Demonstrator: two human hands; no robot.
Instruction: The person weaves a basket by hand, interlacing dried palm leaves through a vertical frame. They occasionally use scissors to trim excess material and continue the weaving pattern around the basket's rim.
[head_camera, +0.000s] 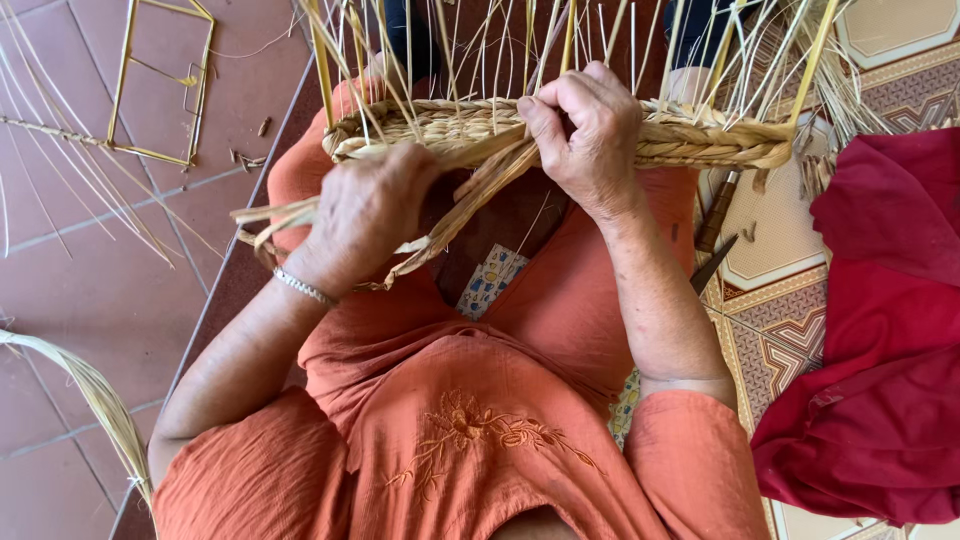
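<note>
At the upper centre of the frame, a half-woven straw basket (560, 135) is held over the lap; its braided rim is clamped by the right hand (585, 125), while loose straw strands (450, 215) are gripped by the left hand (365, 215), beside a red cloth (880, 330) at right

Dry, rough straw basket rim (560, 135); matt orange cloth dress (470, 420); floor tiles (110, 290) seemingly smooth.

Pale golden straw in the woven basket rim (560, 135); burnt orange dress (470, 420) embroidered with a flower; deep red cloth (880, 330); terracotta floor tiles (110, 290); cream patterned tiles (780, 300) with brown geometric borders; silver bracelet (303, 288).
</note>
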